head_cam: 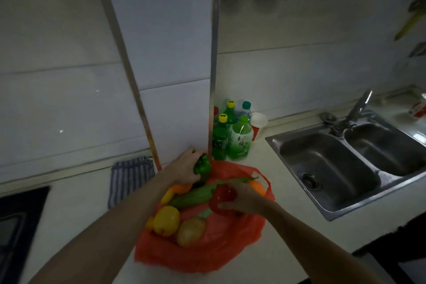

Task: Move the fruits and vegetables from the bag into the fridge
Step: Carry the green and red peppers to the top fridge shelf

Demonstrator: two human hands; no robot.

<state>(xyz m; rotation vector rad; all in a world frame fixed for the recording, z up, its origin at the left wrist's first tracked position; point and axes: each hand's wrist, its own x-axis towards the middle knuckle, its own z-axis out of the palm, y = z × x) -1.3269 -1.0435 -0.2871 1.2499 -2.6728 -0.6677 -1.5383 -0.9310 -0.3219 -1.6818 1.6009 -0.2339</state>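
Observation:
An orange plastic bag lies open on the white counter. My left hand grips a green bell pepper at the bag's far edge. A red bell pepper is held by my right hand over the bag's right side. Inside the bag lie a long green cucumber, a yellow bell pepper, a potato and an orange fruit by the right handle. The fridge is not in view.
Several green drink bottles and a paper cup stand behind the bag by a metal corner strip. A steel double sink with a tap lies to the right. A striped cloth and a dark hob sit to the left.

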